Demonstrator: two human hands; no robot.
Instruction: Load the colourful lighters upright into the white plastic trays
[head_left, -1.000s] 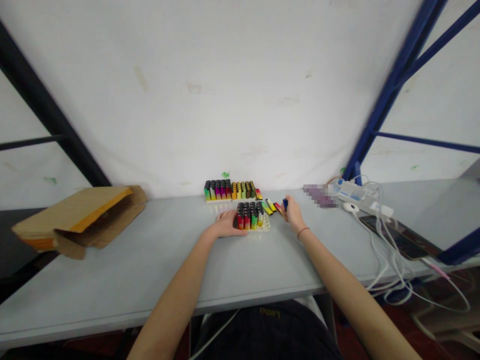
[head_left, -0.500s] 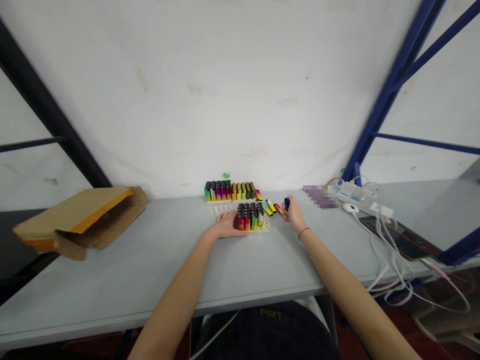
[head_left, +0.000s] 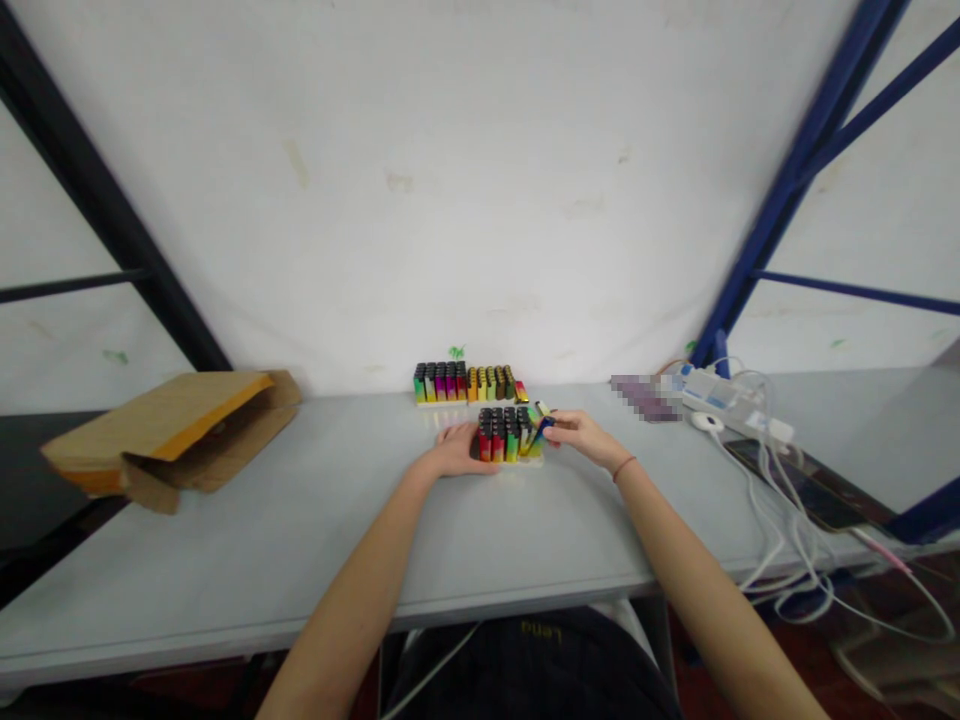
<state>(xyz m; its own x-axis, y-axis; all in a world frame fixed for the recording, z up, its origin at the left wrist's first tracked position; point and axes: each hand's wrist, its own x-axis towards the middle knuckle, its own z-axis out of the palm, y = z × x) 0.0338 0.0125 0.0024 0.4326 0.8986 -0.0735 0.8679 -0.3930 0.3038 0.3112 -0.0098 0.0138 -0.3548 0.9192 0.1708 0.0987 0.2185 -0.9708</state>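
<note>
Upright lighters with black tops (head_left: 498, 442) fill much of a small white tray (head_left: 533, 462) on the table. My left hand (head_left: 454, 452) is wrapped round the tray's left end, thumb along its front side. Between the fingertips of my right hand (head_left: 583, 436) is a blue lighter (head_left: 541, 432), tilted over the tray's right end. Its lower end is hard to make out against the tray. Just behind my right fingers a yellow lighter (head_left: 541, 409) lies partly hidden.
Against the wall stand two more groups of lighters, dark-topped ones (head_left: 441, 382) and yellowish ones (head_left: 490, 384), with a loose lighter (head_left: 521, 392) beside them. An open cardboard box (head_left: 161, 430) lies left. A power strip (head_left: 731, 405), white cables (head_left: 772, 500) and a phone (head_left: 799, 485) occupy the right.
My right hand has moved left with the blue lighter, from beside the loose lighters to the tray's right end. My left hand stays at the tray. The view has shifted slightly.
</note>
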